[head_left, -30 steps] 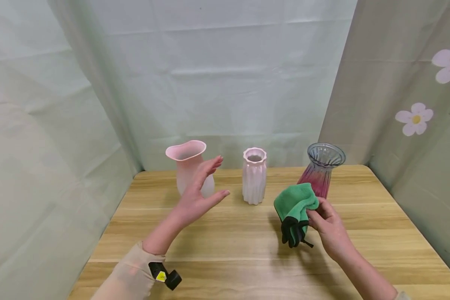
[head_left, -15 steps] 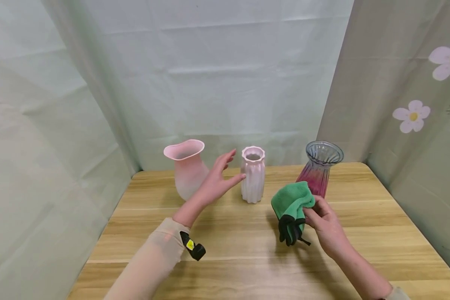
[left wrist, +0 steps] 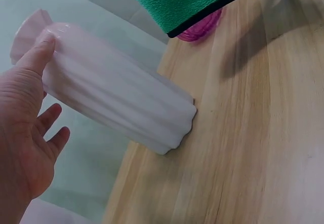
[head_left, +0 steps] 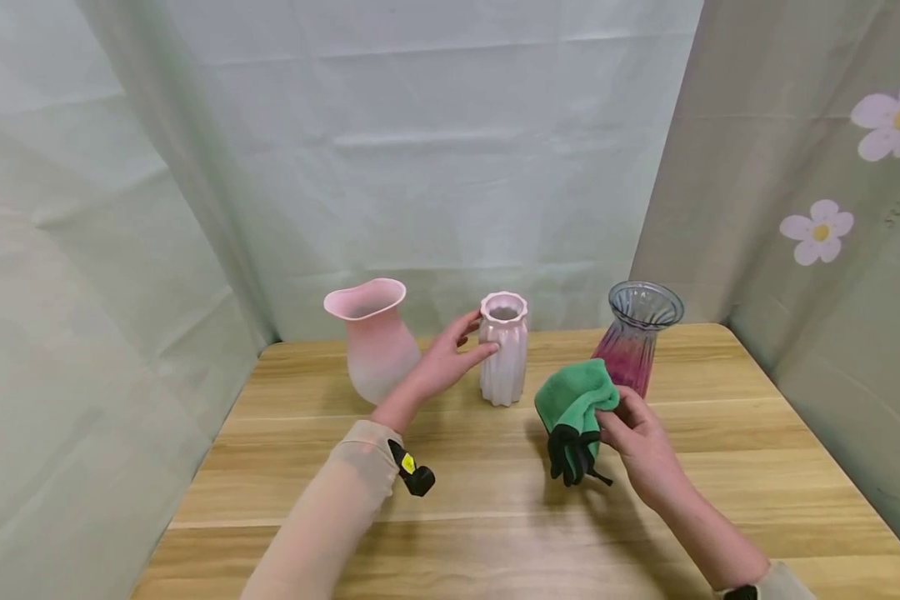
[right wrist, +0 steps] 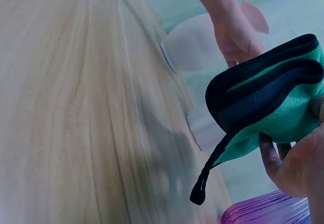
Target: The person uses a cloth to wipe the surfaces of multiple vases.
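Observation:
My left hand (head_left: pixel 471 337) reaches to a white ribbed vase (head_left: pixel 504 354) standing at the back middle of the wooden table (head_left: pixel 495 525). Its thumb and fingertips touch the vase's left side near the rim. In the left wrist view the thumb (left wrist: pixel 39 52) lies on the vase (left wrist: pixel 116 97) while the other fingers stay straight and apart from it. My right hand (head_left: pixel 617 417) pinches a folded green cloth (head_left: pixel 573 404) with black edging, held above the table in front of a ribbed glass vase (head_left: pixel 637 333). The right wrist view shows the cloth (right wrist: pixel 273 97) bunched in my fingers (right wrist: pixel 283 163).
A pink vase (head_left: pixel 371 337) with a wavy rim stands left of the white one. The glass vase is clear on top and purple below. Pale green sheets hang behind and to the left; a curtain (head_left: pixel 817 208) with flowers hangs on the right.
My left hand moved right, from in front of the pink vase to the white ribbed vase, and now touches it. The right hand with the cloth drifted slightly left.

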A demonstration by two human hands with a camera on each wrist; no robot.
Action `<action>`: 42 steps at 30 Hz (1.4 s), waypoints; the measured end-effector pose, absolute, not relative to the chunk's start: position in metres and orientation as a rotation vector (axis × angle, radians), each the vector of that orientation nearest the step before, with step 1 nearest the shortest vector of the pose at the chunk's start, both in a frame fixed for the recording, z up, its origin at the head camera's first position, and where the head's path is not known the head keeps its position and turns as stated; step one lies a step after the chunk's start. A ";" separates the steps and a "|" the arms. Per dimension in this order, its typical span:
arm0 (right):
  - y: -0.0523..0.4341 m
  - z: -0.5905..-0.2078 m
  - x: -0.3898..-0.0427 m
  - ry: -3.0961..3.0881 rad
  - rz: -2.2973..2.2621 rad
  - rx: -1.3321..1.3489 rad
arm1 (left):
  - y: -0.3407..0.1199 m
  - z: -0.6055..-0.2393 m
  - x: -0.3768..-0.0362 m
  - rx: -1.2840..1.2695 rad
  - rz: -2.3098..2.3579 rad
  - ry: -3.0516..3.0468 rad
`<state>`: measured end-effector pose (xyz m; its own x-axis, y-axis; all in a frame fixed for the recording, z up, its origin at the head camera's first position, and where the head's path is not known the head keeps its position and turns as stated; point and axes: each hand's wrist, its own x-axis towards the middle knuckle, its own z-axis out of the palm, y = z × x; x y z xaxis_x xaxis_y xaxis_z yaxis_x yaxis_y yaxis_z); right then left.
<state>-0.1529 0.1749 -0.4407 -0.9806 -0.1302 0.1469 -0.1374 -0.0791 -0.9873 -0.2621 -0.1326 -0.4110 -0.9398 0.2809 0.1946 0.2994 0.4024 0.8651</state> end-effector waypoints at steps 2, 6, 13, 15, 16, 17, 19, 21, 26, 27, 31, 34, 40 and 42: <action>0.173 -0.440 -0.155 -2.128 2.282 0.336 | -0.132 -0.413 -0.263 -0.526 -1.639 -2.607; 0.171 -0.440 -0.162 -2.134 2.259 0.384 | -0.132 -0.416 -0.263 -0.504 -1.702 -2.573; 0.164 -0.432 -0.178 -2.111 2.184 0.384 | -0.130 -0.421 -0.264 -0.517 -1.793 -2.509; 0.161 -0.428 -0.184 -2.120 2.160 0.369 | -0.130 -0.422 -0.264 -0.510 -1.798 -2.504; 0.159 -0.426 -0.187 -2.129 2.146 0.361 | -0.130 -0.423 -0.264 -0.508 -1.801 -2.501; 0.157 -0.424 -0.190 -2.140 2.132 0.347 | -0.130 -0.423 -0.264 -0.505 -1.802 -2.499; 0.152 -0.421 -0.197 -2.167 2.094 0.328 | -0.130 -0.424 -0.265 -0.506 -1.800 -2.491; 0.148 -0.418 -0.204 -2.179 2.061 0.314 | -0.131 -0.425 -0.266 -0.507 -1.793 -2.485; 0.138 -0.415 -0.227 -2.157 2.007 0.284 | -0.132 -0.426 -0.266 -0.522 -1.765 -2.490; 0.136 -0.415 -0.231 -2.154 1.994 0.275 | -0.133 -0.427 -0.266 -0.527 -1.763 -2.493; 0.129 -0.414 -0.249 -2.165 1.955 0.236 | -0.133 -0.426 -0.266 -0.551 -1.742 -2.517; 0.122 -0.413 -0.259 -2.185 1.951 0.217 | -0.134 -0.426 -0.266 -0.552 -1.739 -2.537; 0.110 -0.412 -0.272 -2.245 1.952 0.298 | -0.132 -0.425 -0.266 -0.550 -1.750 -2.549; 0.108 -0.412 -0.273 -2.264 1.947 0.357 | -0.132 -0.425 -0.267 -0.548 -1.751 -2.550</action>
<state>-0.2732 0.1077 -0.4123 -0.9629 -0.0913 0.2538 -0.2646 0.1370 -0.9546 -0.2667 -0.1318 -0.4253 -0.9390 0.2832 0.1949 0.2836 0.3177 0.9048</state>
